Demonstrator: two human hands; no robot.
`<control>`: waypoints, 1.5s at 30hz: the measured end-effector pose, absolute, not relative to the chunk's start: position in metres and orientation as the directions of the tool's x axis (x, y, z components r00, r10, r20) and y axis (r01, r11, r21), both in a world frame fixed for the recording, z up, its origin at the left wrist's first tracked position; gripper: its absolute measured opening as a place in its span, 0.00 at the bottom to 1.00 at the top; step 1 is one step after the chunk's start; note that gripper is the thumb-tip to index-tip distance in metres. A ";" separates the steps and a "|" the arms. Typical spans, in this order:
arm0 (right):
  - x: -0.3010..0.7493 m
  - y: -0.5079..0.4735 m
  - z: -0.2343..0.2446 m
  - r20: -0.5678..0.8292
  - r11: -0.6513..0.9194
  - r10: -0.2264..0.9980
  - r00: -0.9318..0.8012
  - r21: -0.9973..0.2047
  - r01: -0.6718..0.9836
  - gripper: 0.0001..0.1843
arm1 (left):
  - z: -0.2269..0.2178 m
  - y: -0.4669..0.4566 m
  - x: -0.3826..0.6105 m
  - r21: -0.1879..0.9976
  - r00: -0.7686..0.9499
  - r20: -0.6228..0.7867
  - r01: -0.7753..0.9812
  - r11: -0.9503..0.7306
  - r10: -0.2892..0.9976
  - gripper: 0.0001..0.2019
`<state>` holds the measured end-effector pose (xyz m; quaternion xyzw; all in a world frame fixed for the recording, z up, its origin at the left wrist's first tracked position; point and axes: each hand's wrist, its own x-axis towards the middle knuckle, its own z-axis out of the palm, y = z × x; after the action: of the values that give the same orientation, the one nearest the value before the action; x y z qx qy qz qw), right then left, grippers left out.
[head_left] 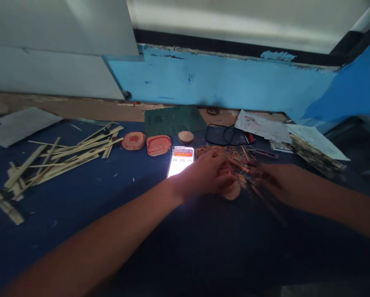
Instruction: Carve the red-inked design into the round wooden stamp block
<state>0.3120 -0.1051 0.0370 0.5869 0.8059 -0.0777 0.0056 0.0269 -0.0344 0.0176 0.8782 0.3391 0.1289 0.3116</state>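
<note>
My left hand (208, 172) presses down with bent fingers on a pale, reddish carved wood piece (231, 192), covering much of it. To its right, my right hand (273, 179) has its fingers closed round a slim stick-like tool (239, 165) that points toward the piece; blur hides its exact kind. Another thin dark rod (270, 204) slants across the cloth below the right hand. Orange-brown wood shavings (205, 152) are heaped behind both hands. Partly covered by my left wrist, a lit phone (181, 160) shows a running timer.
Two red-stained carved wood pieces (133, 141) (158, 145) and a round pale disc (185, 137) lie behind the phone. Split wooden sticks (70, 154) spread at left. A green sheet (174, 119), black cable (217, 136), papers (262, 126) and pink-edged cutter (263, 153) lie farther back.
</note>
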 end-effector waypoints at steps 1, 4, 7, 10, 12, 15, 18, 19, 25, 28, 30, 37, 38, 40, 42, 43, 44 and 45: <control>0.307 -0.099 0.035 -0.119 0.295 0.943 -0.310 -0.131 0.947 0.15 | 0.017 -0.034 0.027 0.634 0.742 0.017 0.510 -0.581 0.670 0.23; 0.292 -0.081 0.026 -0.066 0.294 0.950 -0.305 -0.135 0.946 0.12 | 0.018 -0.035 0.027 0.609 0.763 0.012 0.507 -0.610 0.647 0.22; 0.283 -0.068 0.016 -0.035 0.297 0.952 -0.305 -0.150 0.943 0.10 | 0.020 -0.035 0.026 0.571 0.776 0.012 0.513 -0.641 0.631 0.21; 0.282 -0.061 0.013 -0.061 0.301 0.946 -0.318 -0.196 0.933 0.08 | 0.020 -0.035 0.025 0.563 0.783 0.010 0.510 -0.650 0.622 0.21; 0.284 -0.061 0.017 -0.077 0.283 0.949 -0.306 -0.222 0.933 0.09 | 0.018 -0.034 0.025 0.569 0.777 0.015 0.510 -0.644 0.629 0.22; 0.289 -0.066 0.032 -0.105 0.214 0.962 -0.251 -0.280 0.936 0.11 | 0.017 -0.034 0.024 0.568 0.776 0.019 0.511 -0.645 0.631 0.20; 0.295 -0.076 0.049 -0.122 0.139 0.965 -0.233 -0.516 0.845 0.14 | 0.018 -0.036 0.024 0.554 0.782 0.030 0.505 -0.661 0.622 0.17; 0.296 -0.080 0.053 -0.113 0.117 0.965 -0.235 -0.618 0.777 0.14 | 0.019 -0.036 0.024 0.555 0.781 0.029 0.506 -0.660 0.623 0.17; 0.277 -0.091 0.044 0.060 0.108 0.983 -0.175 -0.954 0.278 0.05 | 0.023 -0.039 0.026 0.578 0.763 -0.019 0.536 -0.615 0.646 0.19; 0.256 -0.091 0.040 0.043 0.066 0.987 -0.153 -0.987 0.147 0.07 | 0.024 -0.038 0.026 0.536 0.768 -0.031 0.554 -0.637 0.640 0.18; 0.245 -0.091 0.042 0.048 0.057 0.984 -0.169 -0.997 0.048 0.10 | 0.024 -0.039 0.025 0.491 0.785 -0.042 0.555 -0.671 0.618 0.17; 0.232 -0.092 0.050 0.062 0.045 0.958 -0.280 -0.997 -0.068 0.23 | 0.028 -0.055 0.025 0.128 0.809 0.067 0.574 -0.809 0.584 0.18; 0.232 -0.093 0.050 0.062 0.049 0.955 -0.289 -0.997 -0.054 0.24 | 0.027 -0.059 0.026 0.097 0.806 0.071 0.581 -0.808 0.588 0.18; 0.232 -0.093 0.050 0.071 0.063 0.949 -0.308 -0.997 -0.034 0.25 | 0.024 -0.065 0.026 0.087 0.783 0.075 0.612 -0.786 0.617 0.17; 0.230 -0.094 0.048 0.076 0.071 0.941 -0.330 -0.997 -0.029 0.25 | 0.019 -0.069 0.026 0.088 0.760 0.102 0.635 -0.767 0.642 0.16; 0.230 -0.094 0.048 0.076 0.069 0.937 -0.342 -0.997 -0.033 0.24 | 0.017 -0.071 0.026 0.085 0.756 0.115 0.639 -0.765 0.644 0.15; 0.229 -0.094 0.047 0.074 0.064 0.933 -0.352 -0.997 -0.041 0.24 | 0.015 -0.072 0.026 0.079 0.757 0.126 0.637 -0.767 0.641 0.15; 0.229 -0.094 0.047 0.069 0.058 0.932 -0.357 -0.997 -0.043 0.24 | 0.015 -0.073 0.026 0.076 0.757 0.134 0.636 -0.768 0.640 0.15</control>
<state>0.2291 -0.0944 0.0471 0.3762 0.5908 -0.5740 -0.4243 0.0264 -0.0725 0.0148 0.9371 0.3404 0.0762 0.0131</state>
